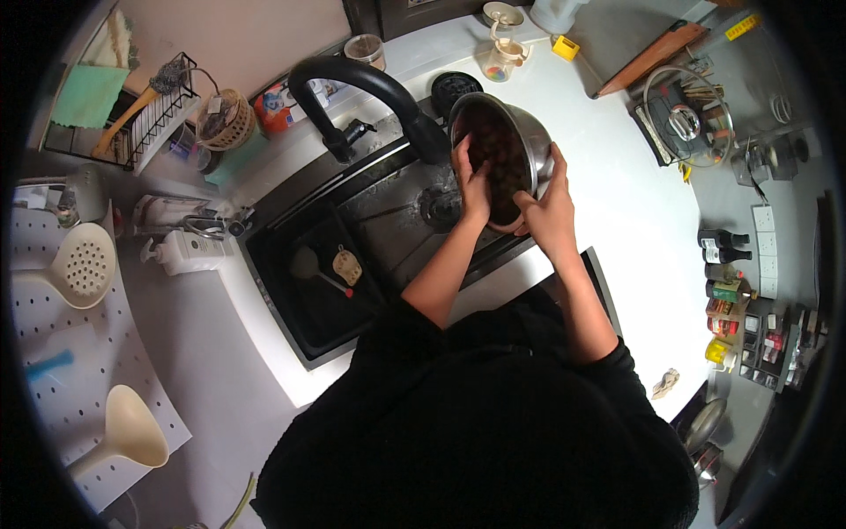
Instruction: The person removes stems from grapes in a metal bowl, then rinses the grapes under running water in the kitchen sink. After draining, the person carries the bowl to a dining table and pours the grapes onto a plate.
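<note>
A stainless steel bowl (538, 139) is tilted to the left over the right part of the black sink (390, 205). Inside it lie many small, dark reddish-brown round pieces (499, 142); they are blurred, and I cannot tell what they are. My right hand (548, 215) grips the bowl's right rim, thumb near the lip and fingers along the outer wall. At the lower left rim is my left hand (474, 192), its fingers reaching over the bowl's mouth by the pieces. The black faucet (370, 73) arches just left of the bowl, its spout close to the rim.
A black basin insert (297, 324) at the sink's left holds a brush (307, 264) and a sponge (347, 264). Behind the bowl sits a black round drain part (456, 89). A soap bottle (192, 251) stands left; sauce bottles (724, 248) line the right wall.
</note>
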Demonstrator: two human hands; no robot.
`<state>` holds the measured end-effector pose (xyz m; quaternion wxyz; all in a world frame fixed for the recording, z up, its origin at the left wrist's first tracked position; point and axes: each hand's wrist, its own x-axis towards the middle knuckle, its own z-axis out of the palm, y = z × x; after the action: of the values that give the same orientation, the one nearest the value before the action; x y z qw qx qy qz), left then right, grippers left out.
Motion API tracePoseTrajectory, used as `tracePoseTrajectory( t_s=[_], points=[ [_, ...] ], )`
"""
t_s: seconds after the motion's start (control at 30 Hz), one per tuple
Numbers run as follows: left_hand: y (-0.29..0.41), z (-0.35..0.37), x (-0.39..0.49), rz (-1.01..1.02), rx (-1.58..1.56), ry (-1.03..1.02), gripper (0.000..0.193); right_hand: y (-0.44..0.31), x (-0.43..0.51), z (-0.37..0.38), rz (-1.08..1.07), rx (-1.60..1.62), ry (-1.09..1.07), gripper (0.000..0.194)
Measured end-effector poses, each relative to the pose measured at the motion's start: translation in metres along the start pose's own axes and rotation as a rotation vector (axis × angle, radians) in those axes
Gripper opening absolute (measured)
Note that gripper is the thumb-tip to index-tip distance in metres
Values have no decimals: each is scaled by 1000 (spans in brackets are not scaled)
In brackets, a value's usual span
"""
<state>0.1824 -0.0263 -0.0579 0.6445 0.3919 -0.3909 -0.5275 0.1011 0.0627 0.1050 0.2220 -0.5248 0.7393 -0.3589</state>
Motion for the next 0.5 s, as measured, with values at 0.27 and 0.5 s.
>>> tracePoseTrajectory(
  t_s=[0.27, 0.5],
  points=[
    [22, 8, 2, 7, -1, -37, 61, -11, 6, -14, 62, 87, -40, 89],
    [28, 11, 16, 117, 12, -139, 52, -40, 3, -25, 112, 33, -41, 92]
  ],
)
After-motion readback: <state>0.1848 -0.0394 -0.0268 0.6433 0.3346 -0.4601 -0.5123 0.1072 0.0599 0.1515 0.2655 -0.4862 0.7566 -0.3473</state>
